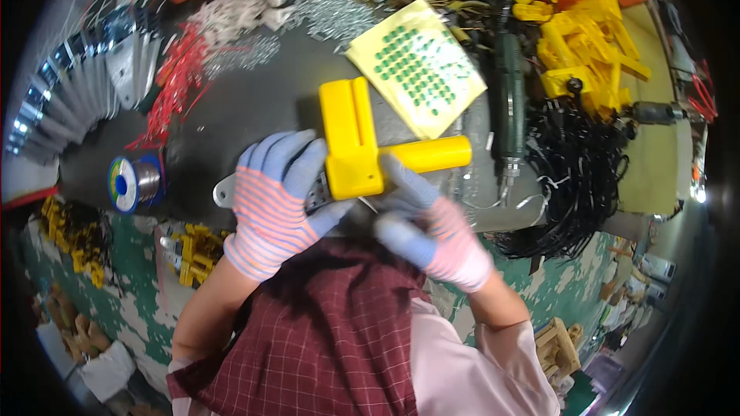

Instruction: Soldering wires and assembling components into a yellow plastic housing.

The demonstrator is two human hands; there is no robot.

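Observation:
A yellow plastic tool housing (pixel 351 139) with a round side handle (pixel 428 156) is at the near edge of the dark work mat. My left hand (pixel 274 196), in a striped glove, is closed on its left side. Out from under that hand sticks the rounded end of a metal plate (pixel 223 192); its middle is hidden. My right hand (pixel 435 231), gloved alike and partly blurred, is just below the handle. Its fingers and thumb are apart, the upper fingertips close against the housing. Between the hands a thin pale piece (pixel 368 203) shows, too small to name.
Behind lies a yellow sheet with green dots (pixel 420 65). A green electric screwdriver (pixel 509 100), black cables (pixel 574 177) and yellow housings (pixel 586 46) are on the right. On the left are a solder spool (pixel 135 183), red wires (pixel 171 81) and metal plates (pixel 85 81); screws (pixel 331 11) lie behind.

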